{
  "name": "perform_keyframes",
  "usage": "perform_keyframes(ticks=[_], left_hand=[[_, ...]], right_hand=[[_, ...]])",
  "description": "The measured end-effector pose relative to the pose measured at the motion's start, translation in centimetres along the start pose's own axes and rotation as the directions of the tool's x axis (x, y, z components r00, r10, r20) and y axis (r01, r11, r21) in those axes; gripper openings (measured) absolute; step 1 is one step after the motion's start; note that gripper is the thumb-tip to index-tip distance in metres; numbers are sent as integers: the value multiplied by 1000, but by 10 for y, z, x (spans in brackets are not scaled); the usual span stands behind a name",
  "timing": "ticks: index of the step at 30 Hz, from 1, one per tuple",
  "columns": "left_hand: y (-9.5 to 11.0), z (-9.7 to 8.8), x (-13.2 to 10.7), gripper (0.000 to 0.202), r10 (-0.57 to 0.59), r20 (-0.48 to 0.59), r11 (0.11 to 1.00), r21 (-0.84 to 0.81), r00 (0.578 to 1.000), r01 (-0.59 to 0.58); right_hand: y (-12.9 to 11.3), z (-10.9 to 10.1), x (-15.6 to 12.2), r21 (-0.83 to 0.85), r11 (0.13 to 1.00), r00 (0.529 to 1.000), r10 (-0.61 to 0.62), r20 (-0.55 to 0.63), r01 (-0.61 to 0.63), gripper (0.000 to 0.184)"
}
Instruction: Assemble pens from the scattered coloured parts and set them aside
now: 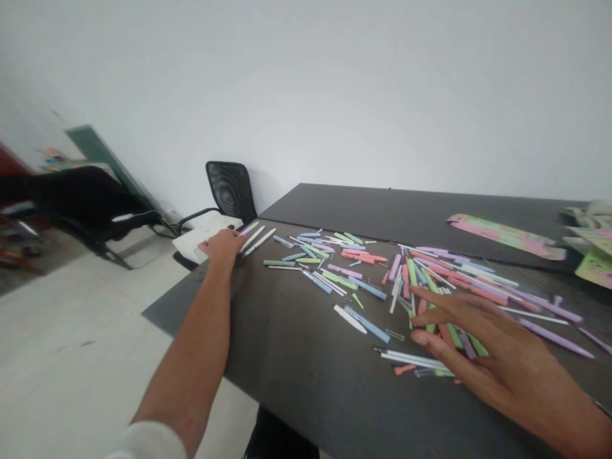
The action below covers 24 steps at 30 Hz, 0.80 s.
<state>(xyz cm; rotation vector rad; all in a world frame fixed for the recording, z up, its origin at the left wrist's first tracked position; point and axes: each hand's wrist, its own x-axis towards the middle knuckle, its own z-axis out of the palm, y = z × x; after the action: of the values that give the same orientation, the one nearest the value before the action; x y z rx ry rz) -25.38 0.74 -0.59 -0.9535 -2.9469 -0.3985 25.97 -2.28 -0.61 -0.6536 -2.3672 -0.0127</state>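
Note:
My left hand point(222, 244) reaches to the far left edge of the dark table, its fingers bent and partly hidden. They close on the near end of a purple and green pen point(250, 227). Two white pens point(259, 241) lie side by side just right of it. Low over a heap of loose pen parts, my right hand point(497, 344) has its fingers spread, fingertips at or just above green and coral barrels point(412, 273); whether they touch is unclear. Nearer me lie a white pen barrel point(350, 319), a blue barrel point(367, 324) and thin white refills point(414, 359).
More blue, green and coral pen parts point(364, 256) are scattered mid-table. A pink and green wrapper point(507, 236) lies behind, with more packaging point(597, 255) at the right edge. A black mesh chair point(231, 189) stands past the table's left end, before a white wall.

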Motion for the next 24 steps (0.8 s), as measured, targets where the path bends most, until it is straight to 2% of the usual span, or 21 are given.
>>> perform_keyframes(ticks=[6,15,24], left_hand=[[-2,4,3,40,-22,29,999,32,999,21],[-3,8,10,40,-12,37,999,41,999,11],[-2,11,13,40,-10,0,999,45,1000,10]], right_hand=[[1,0,2,16,999,999,-38,0,38,35],[8,4,-1,3,999,999,-36,26,36,38],[11,5,-6,-19,1000,999,-23,28,23,36]])
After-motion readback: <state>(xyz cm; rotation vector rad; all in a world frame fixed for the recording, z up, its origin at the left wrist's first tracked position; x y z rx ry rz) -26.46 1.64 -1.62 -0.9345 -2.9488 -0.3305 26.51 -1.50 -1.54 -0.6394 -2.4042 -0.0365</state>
